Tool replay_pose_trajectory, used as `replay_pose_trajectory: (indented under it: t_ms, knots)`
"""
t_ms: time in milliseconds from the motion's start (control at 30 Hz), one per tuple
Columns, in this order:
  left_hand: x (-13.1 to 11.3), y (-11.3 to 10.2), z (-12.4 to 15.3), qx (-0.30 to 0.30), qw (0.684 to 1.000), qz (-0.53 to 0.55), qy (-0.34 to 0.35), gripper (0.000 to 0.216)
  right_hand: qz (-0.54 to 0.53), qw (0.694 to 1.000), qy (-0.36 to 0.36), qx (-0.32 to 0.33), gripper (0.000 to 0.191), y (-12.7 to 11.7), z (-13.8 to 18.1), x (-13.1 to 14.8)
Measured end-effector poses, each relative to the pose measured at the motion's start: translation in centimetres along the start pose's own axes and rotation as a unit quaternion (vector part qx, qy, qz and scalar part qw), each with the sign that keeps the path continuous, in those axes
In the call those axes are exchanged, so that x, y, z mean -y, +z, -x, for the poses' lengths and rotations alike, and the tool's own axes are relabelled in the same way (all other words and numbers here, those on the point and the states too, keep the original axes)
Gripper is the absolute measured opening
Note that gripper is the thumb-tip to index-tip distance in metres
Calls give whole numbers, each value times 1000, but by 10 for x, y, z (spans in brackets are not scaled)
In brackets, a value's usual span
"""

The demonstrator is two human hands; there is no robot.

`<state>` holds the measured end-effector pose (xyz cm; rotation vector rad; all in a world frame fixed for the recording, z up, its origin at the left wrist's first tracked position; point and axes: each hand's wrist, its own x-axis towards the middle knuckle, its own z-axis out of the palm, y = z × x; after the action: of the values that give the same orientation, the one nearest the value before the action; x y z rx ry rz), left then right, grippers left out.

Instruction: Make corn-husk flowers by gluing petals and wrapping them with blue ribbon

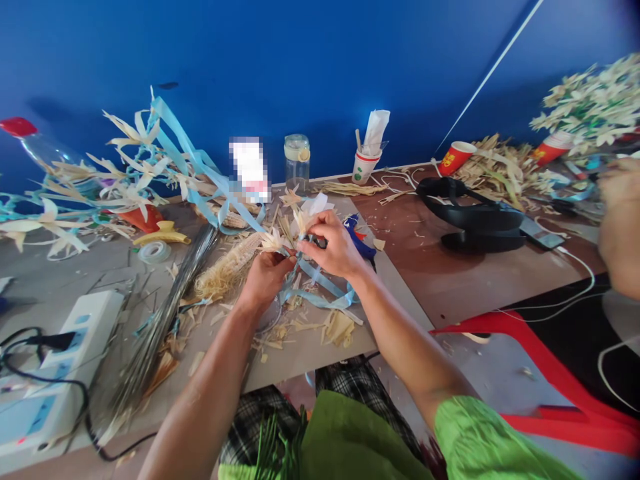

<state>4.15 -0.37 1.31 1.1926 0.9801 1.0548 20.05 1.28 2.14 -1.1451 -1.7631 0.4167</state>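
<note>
My left hand (267, 273) is closed around the stem of a pale corn-husk flower (273, 240), just above the grey table (60, 280). My right hand (334, 245) pinches another husk flower (305, 219) next to it, fingers pressed together. A light blue ribbon (320, 287) runs from the stems and loops under both hands. Husk scraps (337, 328) lie on the table below my wrists. A dried corn cob (227, 267) lies just left of my left hand.
Finished husk flowers with blue ribbon (130, 167) pile at the left, beside a tape roll (154, 252), a wire bundle (165, 313) and a white power strip (55, 360). A jar (297, 160), paper cups (365, 165), a black headset (475, 217) and a red chair (560, 373) lie right. Another person's arm (620, 227) shows at the far right.
</note>
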Motion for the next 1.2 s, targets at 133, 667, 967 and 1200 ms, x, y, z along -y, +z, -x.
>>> replay_pose_trajectory:
  t_ms: [133, 667, 967, 1200]
  knots:
    - [-1, 1, 1, -2, 1000, -26, -6, 18, -15, 999, 31, -1, 15, 0, -1, 0]
    - [4, -2, -2, 13, 1000, -17, -6, 23, -17, 998, 16, -51, 21, 1, -1, 0]
    - [5, -1, -2, -14, 1000, -9, -6, 20, -20, 998, 25, -55, 22, 0, -1, 2]
    - [2, 5, 2, -50, 998, -13, 34, 20, -8, 998, 24, -64, 27, 0, -2, 2]
